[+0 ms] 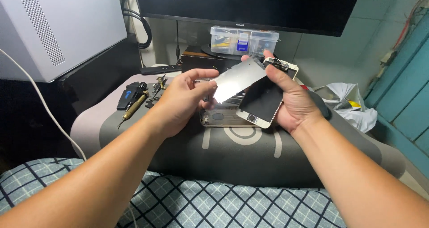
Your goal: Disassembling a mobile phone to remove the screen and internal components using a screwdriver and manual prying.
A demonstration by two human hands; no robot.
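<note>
Holding a thin metal shield plate (236,79) by its lower end, the left hand (181,100) has its fingers pinched shut on the plate's edge, thumb on top. The right hand (292,100) cradles a white-framed phone screen assembly (264,98), fingers curled around its far edge, and its fingertips also touch the plate's upper end. Plate and screen are both raised above the grey mat (232,152) on the counter; the plate overlaps the screen's upper left corner. Under them, resting on the mat, sits the opened phone body (219,117). Risks, as judged: the plate is thin and gripped only at its ends, so twisting could bend it; its edge could scrape the glass where they overlap; a small flex part at the screen's top (280,65) looks exposed and could snag. A slipped grip would drop either piece onto the phone body. A gold-handled screwdriver (133,107) and tweezers (157,87) lie to the left, well apart.
</note>
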